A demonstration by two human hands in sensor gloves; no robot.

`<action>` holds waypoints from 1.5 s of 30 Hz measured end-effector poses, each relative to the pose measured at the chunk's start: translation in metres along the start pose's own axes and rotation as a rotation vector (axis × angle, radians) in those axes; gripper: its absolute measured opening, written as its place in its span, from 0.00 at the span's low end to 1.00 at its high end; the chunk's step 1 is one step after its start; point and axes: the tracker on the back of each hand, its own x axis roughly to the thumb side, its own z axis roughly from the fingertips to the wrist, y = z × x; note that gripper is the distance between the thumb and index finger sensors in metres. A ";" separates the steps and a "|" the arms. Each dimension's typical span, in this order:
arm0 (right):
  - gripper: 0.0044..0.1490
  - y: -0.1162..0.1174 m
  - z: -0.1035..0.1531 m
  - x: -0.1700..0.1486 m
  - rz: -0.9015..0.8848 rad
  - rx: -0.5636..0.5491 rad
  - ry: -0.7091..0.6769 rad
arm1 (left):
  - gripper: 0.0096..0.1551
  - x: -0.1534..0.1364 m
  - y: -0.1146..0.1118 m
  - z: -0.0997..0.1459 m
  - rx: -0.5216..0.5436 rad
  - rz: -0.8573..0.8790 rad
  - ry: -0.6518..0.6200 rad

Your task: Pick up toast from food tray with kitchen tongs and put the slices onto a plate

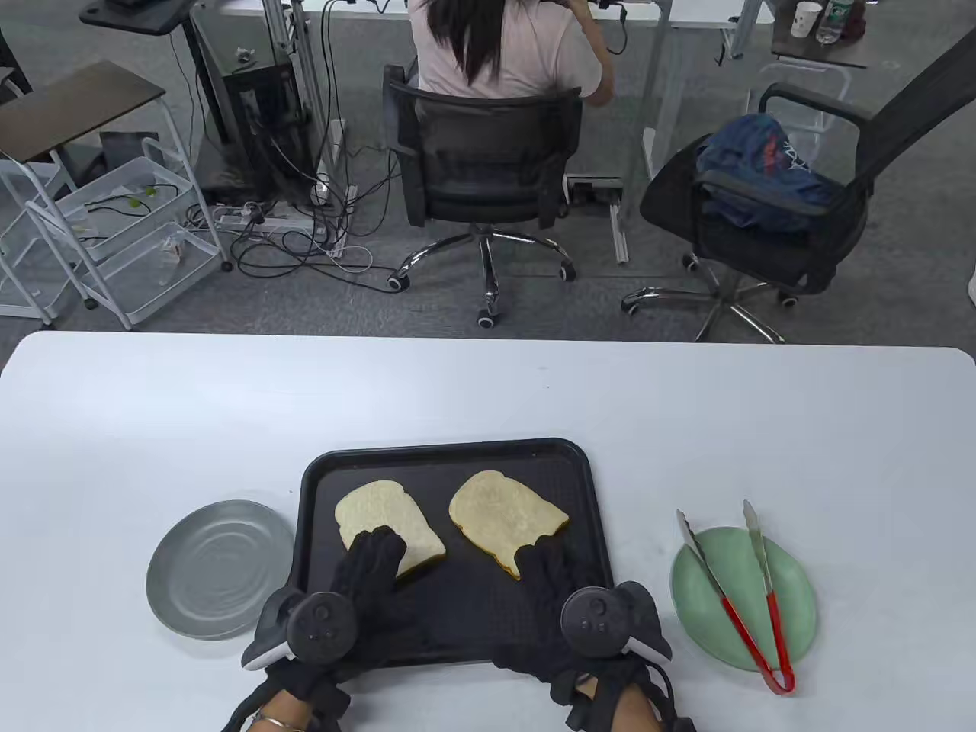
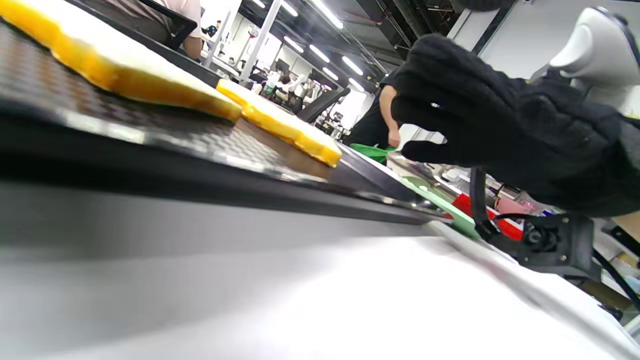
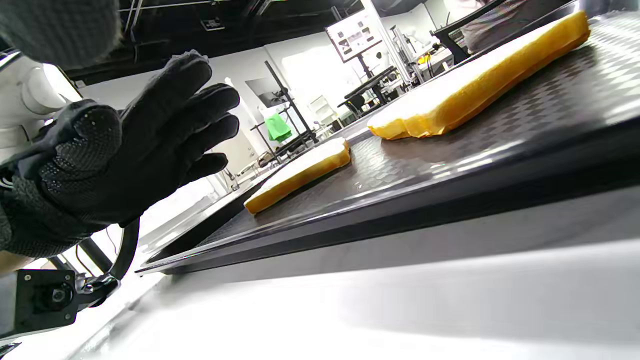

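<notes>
Two pale toast slices lie on the black food tray (image 1: 473, 602): the left slice (image 1: 385, 518) and the right slice (image 1: 505, 512). My left hand (image 1: 374, 557) hovers over the tray with straight fingers above the left slice's near corner. My right hand (image 1: 543, 560) is over the near edge of the right slice, fingers relaxed. Neither hand holds anything. The kitchen tongs (image 1: 732, 602), steel with red handles, lie across the green plate (image 1: 801, 602) right of the tray. In the right wrist view the left hand (image 3: 150, 135) is raised above the tray (image 3: 450, 165).
A grey metal plate (image 1: 217, 568) sits left of the tray. Beyond the white table's far edge (image 1: 488, 339) a person sits with their back turned in an office chair (image 1: 480, 160); a second chair (image 1: 762, 221) holds a blue bag.
</notes>
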 end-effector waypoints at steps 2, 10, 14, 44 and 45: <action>0.73 0.000 0.000 0.000 -0.003 -0.001 0.000 | 0.69 0.000 0.000 0.000 -0.003 -0.001 -0.001; 0.73 0.000 0.001 0.001 -0.004 -0.004 -0.009 | 0.69 0.000 0.000 0.000 0.003 -0.004 -0.006; 0.73 0.000 0.001 0.000 -0.005 -0.009 -0.010 | 0.68 0.000 -0.001 -0.001 -0.007 -0.003 -0.005; 0.73 -0.010 0.005 0.004 0.004 -0.043 -0.010 | 0.69 0.001 -0.003 -0.001 -0.013 -0.003 -0.015; 0.73 -0.013 0.007 0.004 0.005 -0.054 -0.011 | 0.69 0.001 -0.003 -0.001 -0.014 -0.004 -0.014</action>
